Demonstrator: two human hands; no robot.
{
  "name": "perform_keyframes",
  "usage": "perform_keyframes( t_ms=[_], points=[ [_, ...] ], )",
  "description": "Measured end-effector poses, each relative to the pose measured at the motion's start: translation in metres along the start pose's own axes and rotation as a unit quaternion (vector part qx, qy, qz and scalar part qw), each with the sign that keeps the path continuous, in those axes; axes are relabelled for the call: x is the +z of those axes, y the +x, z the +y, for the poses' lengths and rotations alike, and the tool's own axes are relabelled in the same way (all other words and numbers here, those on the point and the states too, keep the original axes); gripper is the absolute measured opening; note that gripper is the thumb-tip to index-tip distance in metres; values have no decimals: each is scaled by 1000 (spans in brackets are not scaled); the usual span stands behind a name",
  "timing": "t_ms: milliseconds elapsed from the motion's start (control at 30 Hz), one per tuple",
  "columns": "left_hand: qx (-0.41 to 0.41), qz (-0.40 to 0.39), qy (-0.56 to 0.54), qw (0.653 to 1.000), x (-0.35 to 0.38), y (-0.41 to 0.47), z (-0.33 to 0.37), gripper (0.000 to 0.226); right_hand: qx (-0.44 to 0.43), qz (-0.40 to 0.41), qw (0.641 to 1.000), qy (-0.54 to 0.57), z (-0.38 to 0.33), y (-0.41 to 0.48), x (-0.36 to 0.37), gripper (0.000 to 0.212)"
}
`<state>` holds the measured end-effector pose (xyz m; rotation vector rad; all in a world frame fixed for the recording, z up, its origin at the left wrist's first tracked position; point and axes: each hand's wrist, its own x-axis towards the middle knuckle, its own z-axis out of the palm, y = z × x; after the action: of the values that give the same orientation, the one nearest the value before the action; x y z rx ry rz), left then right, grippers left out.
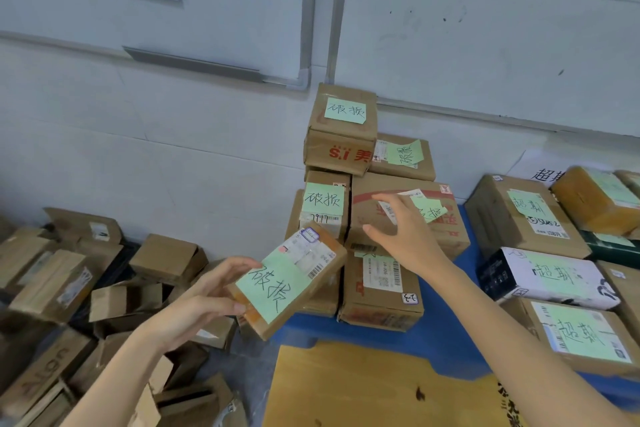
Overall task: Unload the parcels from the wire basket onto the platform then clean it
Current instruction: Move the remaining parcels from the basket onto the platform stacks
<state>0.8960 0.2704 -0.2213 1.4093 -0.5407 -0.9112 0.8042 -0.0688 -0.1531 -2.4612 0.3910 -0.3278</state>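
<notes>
**Parcel held at the edge of the blue platform; stack against the wall**

Pale tiled wall (138, 121) backs the scene, with whiteboards (207, 10) mounted above. Against it, a blue platform (415, 343) carries a stack of cardboard parcels (391, 218), several bearing green handwritten notes. The topmost box (341, 130) sits slightly tilted over the stack's left column. A second group of parcels with green notes (530, 218) lies on the platform to the right, apart from the stack. A yellow board (363, 388) lies in front of the platform, nearest the camera.

Left hand (201, 302) grips a small flat parcel (294, 281) at its lower-left end, thumb on top and fingers beneath; the parcel is tilted, clear of the platform, just before the stack's lower left corner. It carries a green note and a printed shipping label.

Right hand (408, 232) is spread and empty, fingers apart, raised in front of the large red-printed box (450, 236) in the stack; contact cannot be confirmed.

Loose flattened and open cartons (104, 288) are heaped on the floor at left. No wire basket is in view.
</notes>
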Motion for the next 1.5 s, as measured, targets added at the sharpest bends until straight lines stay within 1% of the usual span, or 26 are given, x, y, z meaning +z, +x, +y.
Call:
perform_keyframes(
  t_ms=[167, 267, 333, 400, 467, 533, 600, 633, 700, 767, 800, 867, 967, 1033, 1333, 1433, 1500],
  points=[
    [11, 24, 59, 998, 19, 6, -10, 57, 2, -8, 1000, -5, -1, -1, 3, 53],
    [10, 19, 76, 997, 22, 10, -16, 60, 4, -12, 1000, -12, -1, -1, 4, 52],
    [-3, 19, 56, 998, 20, 12, -18, 65, 6, -14, 1000, -17, 0, -1, 5, 53],
    [-12, 35, 4, 999, 16, 14, -19, 73, 4, -15, 1000, -20, 1, -2, 6, 53],
    [-3, 82, -41, 996, 10, 17, -23, 79, 3, -15, 1000, -22, 2, -3, 6, 53],
    [7, 150, -81, 985, 6, 19, -28, 78, 4, -16, 1000, -22, 3, -4, 5, 53],
    [10, 221, -121, 968, 5, 22, -34, 71, 3, -14, 1000, -19, 2, -4, 4, 53],
    [14, 258, -140, 956, 7, 23, -37, 61, 2, -14, 1000, -19, 2, -5, 3, 53],
    [19, 325, -164, 931, 14, 26, -39, 34, -1, -13, 1000, -22, 1, -5, 3, 53],
    [12, 368, -168, 914, 20, 29, -39, 17, -3, -14, 1000, -24, 0, -5, 3, 53],
    [7, 378, -163, 911, 21, 31, -41, 15, -5, -15, 1000, -25, -1, -5, 4, 52],
    [-5, 370, -141, 918, 23, 33, -41, 19, -6, -17, 1000, -25, -3, -5, 5, 52],
    [-15, 332, -101, 938, 28, 36, -38, 32, -6, -21, 999, -28, -4, -4, 6, 52],
    [-13, 324, -83, 942, 32, 39, -34, 37, -8, -21, 999, -31, -4, -4, 7, 52],
    [12, 337, -49, 940, 37, 59, -20, 39, 0, -16, 999, -31, -2, -5, 6, 53],
    [3, 337, -5, 942, 36, 64, -21, 39, 1, -14, 999, -33, -1, -5, 4, 52],
    [9, 339, 66, 939, 32, 64, -20, 41, 3, -12, 999, -34, 0, -4, 3, 52]
  ],
)
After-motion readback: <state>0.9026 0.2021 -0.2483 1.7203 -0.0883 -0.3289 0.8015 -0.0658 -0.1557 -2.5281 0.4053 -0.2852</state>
